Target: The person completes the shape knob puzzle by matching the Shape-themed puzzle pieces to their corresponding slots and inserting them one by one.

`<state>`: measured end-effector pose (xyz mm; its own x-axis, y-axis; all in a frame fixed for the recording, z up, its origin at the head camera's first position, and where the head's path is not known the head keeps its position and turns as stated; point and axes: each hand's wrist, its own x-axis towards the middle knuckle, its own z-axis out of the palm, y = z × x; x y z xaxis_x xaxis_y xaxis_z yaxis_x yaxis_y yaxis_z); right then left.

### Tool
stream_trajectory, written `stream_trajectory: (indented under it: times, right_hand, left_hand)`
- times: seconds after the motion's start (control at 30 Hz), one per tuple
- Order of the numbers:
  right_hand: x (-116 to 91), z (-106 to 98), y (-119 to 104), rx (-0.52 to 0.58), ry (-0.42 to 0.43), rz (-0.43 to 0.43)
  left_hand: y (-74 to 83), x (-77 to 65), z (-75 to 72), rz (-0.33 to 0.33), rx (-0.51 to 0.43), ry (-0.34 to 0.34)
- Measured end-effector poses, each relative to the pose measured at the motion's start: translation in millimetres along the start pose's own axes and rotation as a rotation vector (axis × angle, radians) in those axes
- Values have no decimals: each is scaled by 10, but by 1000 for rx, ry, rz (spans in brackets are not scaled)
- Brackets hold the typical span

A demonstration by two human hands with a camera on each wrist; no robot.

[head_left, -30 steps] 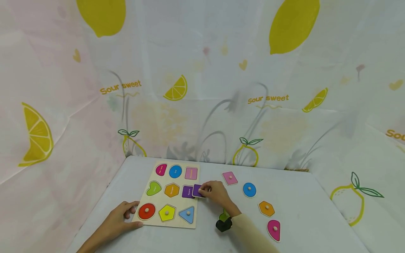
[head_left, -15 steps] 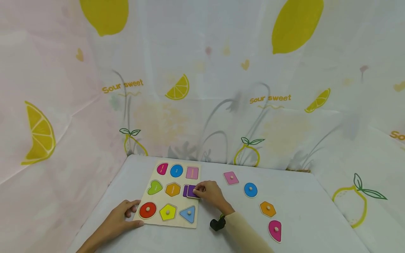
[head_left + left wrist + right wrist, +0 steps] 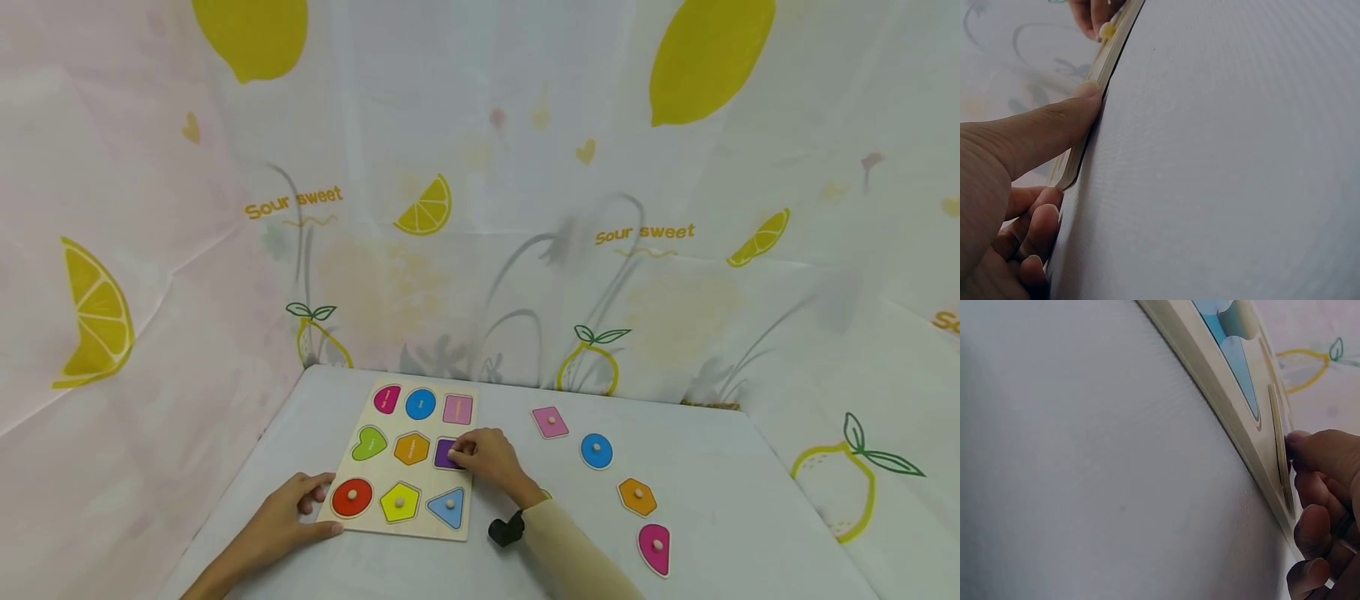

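Note:
My right hand (image 3: 491, 458) pinches the small knob of a purple square puzzle piece (image 3: 443, 452). The piece lies over the purple square slot at the right of the wooden shape puzzle board (image 3: 375, 468); in the right wrist view its edge (image 3: 1277, 431) stands slightly proud of the board. My left hand (image 3: 281, 521) holds the board's near left corner, thumb along the front edge and fingertips at the left side. A red circle (image 3: 352, 497), yellow pentagon (image 3: 401, 502) and blue triangle (image 3: 447, 506), all knobbed, sit in the near row.
Right of the board lie a pink piece (image 3: 551, 422), a blue circle (image 3: 597, 451), an orange hexagon (image 3: 637, 497) and a magenta half-round piece (image 3: 656, 548). A lemon-print cloth (image 3: 480, 275) stands behind the white table (image 3: 720, 483).
My right hand has carried the purple square left, from the board's right edge onto the purple slot. My left hand stays at the corner; the view has shifted slightly.

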<state>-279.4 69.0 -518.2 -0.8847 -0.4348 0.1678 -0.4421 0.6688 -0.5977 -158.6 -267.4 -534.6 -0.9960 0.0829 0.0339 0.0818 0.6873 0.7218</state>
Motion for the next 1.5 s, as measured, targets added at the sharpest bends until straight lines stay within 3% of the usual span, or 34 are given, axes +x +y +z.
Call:
stream_trajectory:
  times: [0.43,0.87,1.17,1.5]
  right_hand:
    - [29,-1,-17,11,13,7]
    - [-2,-51,-22,-54,8,13]
    - [-226,-311,176,-61,51,-43]
    - [-678,-730,521,-89,119,33]
  left_hand:
    - [12,-5,-10,28,-17,3]
    - [23,1,-14,16,-18,1]
    - [30,1,-10,-26,-9,-15]
    - [44,-2,-12,-16,-14,-14]
